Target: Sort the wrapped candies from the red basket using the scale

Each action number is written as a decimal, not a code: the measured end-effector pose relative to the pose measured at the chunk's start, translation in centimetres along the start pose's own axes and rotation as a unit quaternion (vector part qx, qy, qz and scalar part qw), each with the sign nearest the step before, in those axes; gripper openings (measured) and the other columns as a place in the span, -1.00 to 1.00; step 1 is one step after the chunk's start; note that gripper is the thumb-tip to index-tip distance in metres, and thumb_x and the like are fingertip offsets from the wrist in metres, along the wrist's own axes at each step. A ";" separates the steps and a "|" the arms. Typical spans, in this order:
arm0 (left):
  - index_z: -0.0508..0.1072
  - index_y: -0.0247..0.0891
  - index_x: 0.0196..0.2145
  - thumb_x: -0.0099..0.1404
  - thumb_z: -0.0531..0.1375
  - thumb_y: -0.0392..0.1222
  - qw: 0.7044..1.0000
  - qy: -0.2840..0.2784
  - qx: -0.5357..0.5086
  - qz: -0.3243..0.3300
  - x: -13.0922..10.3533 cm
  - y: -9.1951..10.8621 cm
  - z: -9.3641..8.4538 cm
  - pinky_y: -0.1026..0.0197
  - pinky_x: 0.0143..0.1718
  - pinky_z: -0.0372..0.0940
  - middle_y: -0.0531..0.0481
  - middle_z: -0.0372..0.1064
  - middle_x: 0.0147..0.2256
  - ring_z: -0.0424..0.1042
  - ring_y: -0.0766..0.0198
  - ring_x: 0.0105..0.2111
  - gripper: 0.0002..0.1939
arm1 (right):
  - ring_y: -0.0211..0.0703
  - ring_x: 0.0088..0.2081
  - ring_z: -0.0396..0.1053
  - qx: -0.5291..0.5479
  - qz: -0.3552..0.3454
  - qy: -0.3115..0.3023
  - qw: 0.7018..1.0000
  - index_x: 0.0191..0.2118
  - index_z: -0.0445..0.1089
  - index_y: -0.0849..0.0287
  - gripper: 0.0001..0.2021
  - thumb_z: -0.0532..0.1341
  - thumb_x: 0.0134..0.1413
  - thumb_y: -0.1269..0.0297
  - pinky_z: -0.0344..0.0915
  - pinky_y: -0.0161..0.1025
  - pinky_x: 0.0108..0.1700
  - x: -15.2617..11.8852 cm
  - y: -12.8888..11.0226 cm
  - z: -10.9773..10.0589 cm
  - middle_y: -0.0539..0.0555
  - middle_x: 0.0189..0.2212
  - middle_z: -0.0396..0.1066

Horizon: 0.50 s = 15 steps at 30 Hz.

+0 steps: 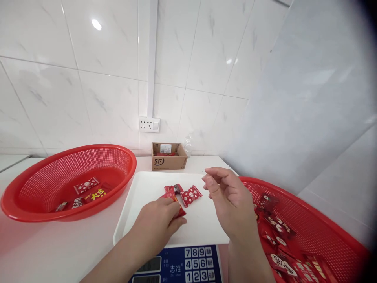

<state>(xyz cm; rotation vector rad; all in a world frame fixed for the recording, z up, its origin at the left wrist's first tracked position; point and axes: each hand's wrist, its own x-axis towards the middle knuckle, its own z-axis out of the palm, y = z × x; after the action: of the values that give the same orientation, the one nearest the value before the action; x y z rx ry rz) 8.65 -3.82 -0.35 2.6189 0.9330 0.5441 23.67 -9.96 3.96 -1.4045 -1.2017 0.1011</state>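
My left hand (160,220) reaches over a white tray (138,184), its fingers closed on a shiny red snack packet (179,212). Just beyond those fingers lie a red packet with white dots (191,195) and a dark red packet (177,188), close together on the tray. Raised above the tray's right side, my right hand (231,200) has loosely bent fingers, with the thumb near the index finger and nothing visible between them. Below the tray shows a blue scale panel (176,261) with number keys, partly covered by my left forearm.
A red mesh basket (118,157) with several packets stands at left. Another red basket (321,220), holding many more packets, is at right beside my right forearm. A small cardboard box (169,163) stands behind the tray, near the tiled wall (108,102) with a socket (149,124).
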 end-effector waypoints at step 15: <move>0.41 -0.17 -0.13 0.22 0.09 -0.13 0.998 -0.043 0.013 0.051 -0.3 0.0 0.1 0.05 -0.10 0.25 -0.06 0.36 -0.15 0.31 0.12 -0.12 -0.73 | -0.22 -0.23 0.38 -0.043 -0.004 -0.165 0.985 -0.15 0.36 0.04 -0.78 0.07 0.13 0.17 0.35 -0.32 -0.29 -1.2 0.0 0.2 0.03 -0.21 0.44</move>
<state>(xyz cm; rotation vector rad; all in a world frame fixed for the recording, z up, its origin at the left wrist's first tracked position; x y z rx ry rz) 8.43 -4.04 -0.49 2.7008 0.7901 0.4422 22.99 -10.58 3.22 -1.4957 -1.4989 0.2879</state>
